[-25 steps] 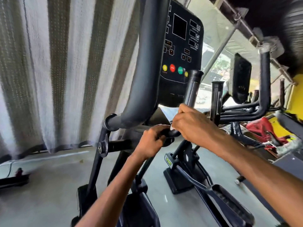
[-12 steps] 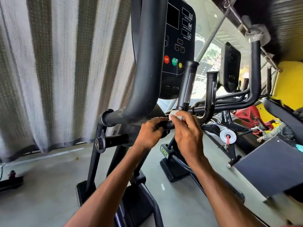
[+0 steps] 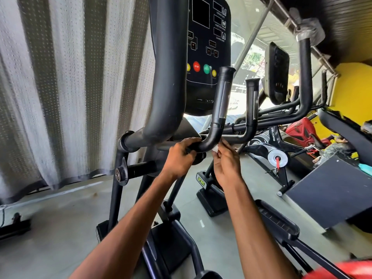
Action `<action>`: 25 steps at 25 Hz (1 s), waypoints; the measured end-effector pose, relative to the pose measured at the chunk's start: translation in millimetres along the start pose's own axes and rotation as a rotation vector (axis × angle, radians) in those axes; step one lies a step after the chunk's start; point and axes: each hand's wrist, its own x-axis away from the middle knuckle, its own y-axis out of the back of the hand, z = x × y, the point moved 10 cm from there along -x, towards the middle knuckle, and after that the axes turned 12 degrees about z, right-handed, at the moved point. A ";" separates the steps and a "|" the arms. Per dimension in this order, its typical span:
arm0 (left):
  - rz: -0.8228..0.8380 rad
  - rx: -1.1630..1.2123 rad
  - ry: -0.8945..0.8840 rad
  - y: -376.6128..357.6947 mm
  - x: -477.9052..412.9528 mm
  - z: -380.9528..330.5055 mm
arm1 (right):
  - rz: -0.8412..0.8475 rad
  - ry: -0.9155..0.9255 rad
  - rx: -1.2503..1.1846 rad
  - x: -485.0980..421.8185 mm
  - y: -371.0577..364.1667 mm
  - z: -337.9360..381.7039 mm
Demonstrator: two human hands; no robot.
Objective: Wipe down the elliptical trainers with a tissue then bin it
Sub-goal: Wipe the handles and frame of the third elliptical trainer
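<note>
Right hand drops from atop the handlebar bend to just under it, pinching the tissue, left hand gripping that handlebar beside the bend; mid-wipe, next stroke probably needs upward pressure.

Head-worn, close before elliptical trainer

Legible markings, seen from my head camera.
On the console in front of me, the red button reads "STOP" in white capitals. The marking on the green button is blurred. The small white captions beside the display windows are too fine to read with certainty. The neighbouring bike frame carries "WELCARE" in white, running down the tube. The yellow-green sticker on a black machine base has dark letters, upside down and not decipherable.
</note>
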 end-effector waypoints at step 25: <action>-0.057 -0.119 0.000 9.1 2.7 11.9 | 0.624 0.990 2.161 62.0 -117.9 59.6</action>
